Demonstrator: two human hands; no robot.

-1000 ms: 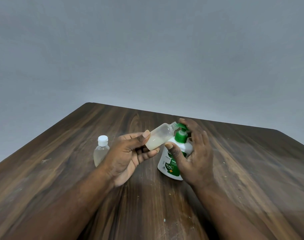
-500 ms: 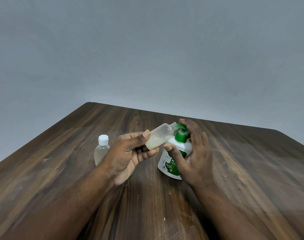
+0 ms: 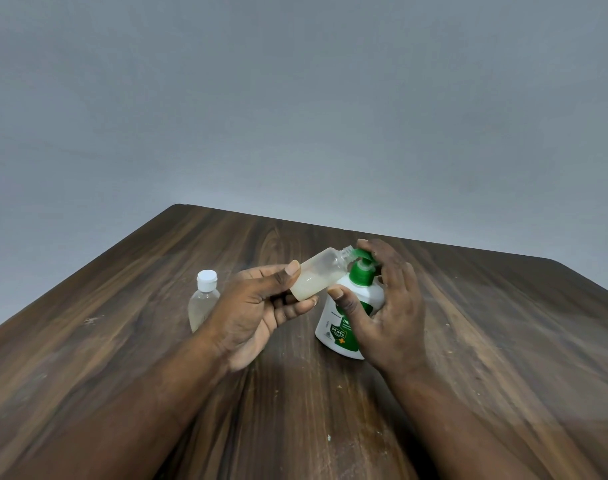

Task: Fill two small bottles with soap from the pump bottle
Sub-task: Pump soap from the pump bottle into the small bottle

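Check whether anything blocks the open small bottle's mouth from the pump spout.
Nothing visible does. The left hand holds the small bottle tilted, its uncapped mouth right at the green pump spout; the right hand grips the pump bottle, fingers atop its head.

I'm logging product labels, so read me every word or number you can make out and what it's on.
"OR", rest hidden by the right hand: pump bottle label.
"99.99%": same label, lower down.
Remaining label print: too small to read.
Capped small bottle, open small bottle: no text seen.
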